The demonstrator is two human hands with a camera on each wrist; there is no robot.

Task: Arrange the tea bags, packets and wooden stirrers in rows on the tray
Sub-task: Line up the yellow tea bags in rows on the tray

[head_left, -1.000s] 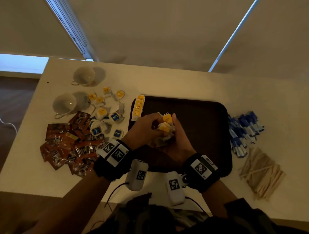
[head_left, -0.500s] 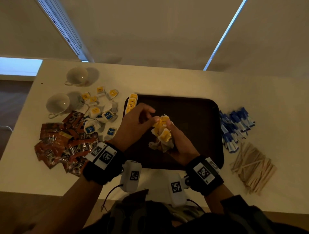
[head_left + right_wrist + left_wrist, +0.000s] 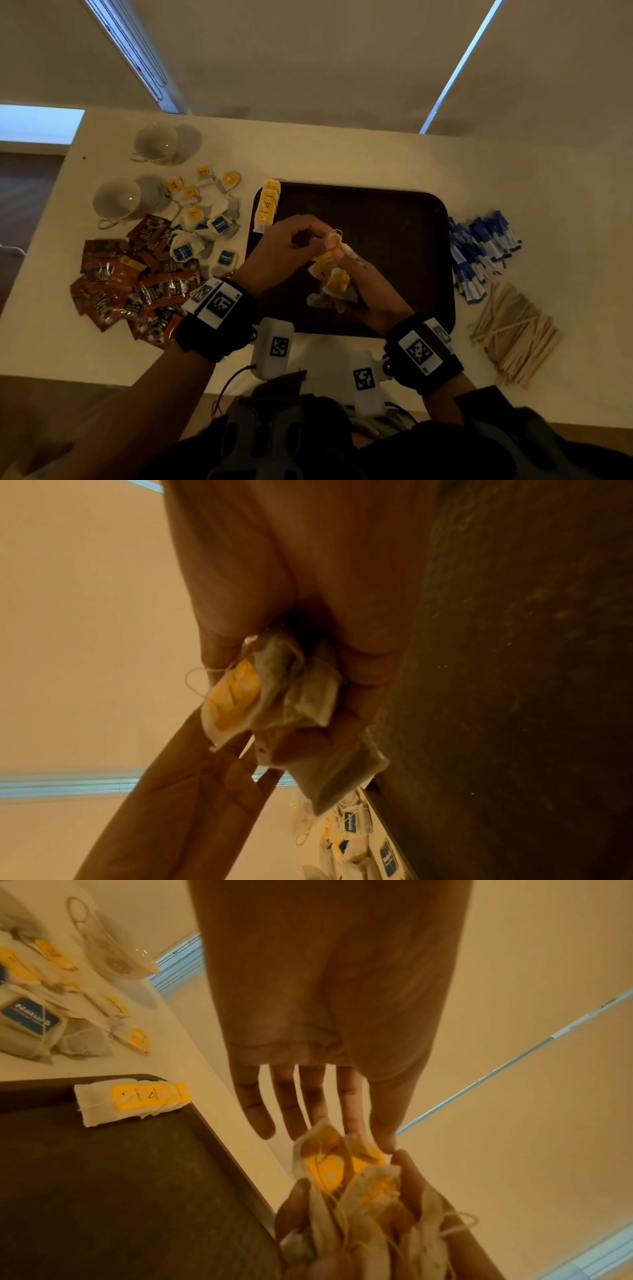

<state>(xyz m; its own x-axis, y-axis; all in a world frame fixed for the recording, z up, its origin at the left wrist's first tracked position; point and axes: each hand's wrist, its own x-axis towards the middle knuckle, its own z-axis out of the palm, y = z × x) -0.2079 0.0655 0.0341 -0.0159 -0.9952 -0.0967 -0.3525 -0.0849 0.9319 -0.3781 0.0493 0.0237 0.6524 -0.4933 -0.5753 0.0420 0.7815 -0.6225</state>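
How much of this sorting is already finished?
Only a start. One short row of yellow-tagged tea bags lies at the far left corner of the tray. The right hand grips a bunch of yellow tea bags, and the left hand reaches to its top. Still on the table: loose tea bags, brown packets, blue packets and wooden stirrers.
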